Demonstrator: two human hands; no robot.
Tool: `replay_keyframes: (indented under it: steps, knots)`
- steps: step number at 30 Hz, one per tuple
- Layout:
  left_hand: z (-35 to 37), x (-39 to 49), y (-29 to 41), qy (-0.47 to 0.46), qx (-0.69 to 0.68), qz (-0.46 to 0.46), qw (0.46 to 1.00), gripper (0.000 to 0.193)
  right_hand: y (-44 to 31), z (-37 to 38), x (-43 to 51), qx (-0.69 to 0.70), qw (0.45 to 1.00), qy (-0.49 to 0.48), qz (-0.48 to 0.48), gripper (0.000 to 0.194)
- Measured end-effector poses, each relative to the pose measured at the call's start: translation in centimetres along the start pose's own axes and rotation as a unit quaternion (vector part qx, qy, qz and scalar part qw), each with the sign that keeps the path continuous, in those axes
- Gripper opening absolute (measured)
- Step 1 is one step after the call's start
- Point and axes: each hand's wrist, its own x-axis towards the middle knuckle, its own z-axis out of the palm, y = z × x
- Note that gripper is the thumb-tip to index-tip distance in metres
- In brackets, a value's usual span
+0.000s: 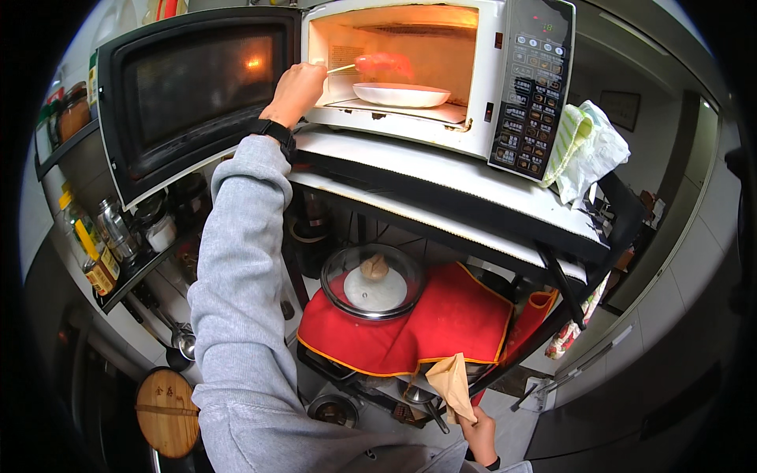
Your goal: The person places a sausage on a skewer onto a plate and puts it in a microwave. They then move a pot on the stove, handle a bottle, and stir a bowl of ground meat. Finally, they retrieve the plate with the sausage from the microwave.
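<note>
My left hand [297, 93] grips a thin stick, and a reddish sausage-like food [384, 64] on its end is inside the lit microwave oven [402, 131]. Below the food, a white plate [402, 96] rests on the oven's floor. The microwave door [201, 100] stands open to the left, behind my left hand. My right hand [482, 434], low in the view, holds a crumpled brown paper bag [454, 384] by its lower end. The bag's inside cannot be made out.
Under the white shelf [414, 162], a glass lid [374, 290] lies on a red cloth [461, 313]. Bottles [89, 248] and jars [159, 230] stand on the left rack. A plastic bag [594, 151] hangs beside the microwave. A round wooden lid [168, 411] is at lower left.
</note>
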Motion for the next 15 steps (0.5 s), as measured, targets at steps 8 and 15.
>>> replay_keyframes:
  steps: [8,15]
  knots:
    - [0.5,-2.0,1.9,0.001,-0.125,-0.102,0.987,0.018,1.1,-0.8,-4.9,-0.042,0.998,0.001,0.045,0.014]
    - [0.8,-2.1,3.2,0.013,-0.139,-0.132,0.981,0.017,0.9,-2.0,-7.7,-0.021,0.996,0.044,0.080,0.016]
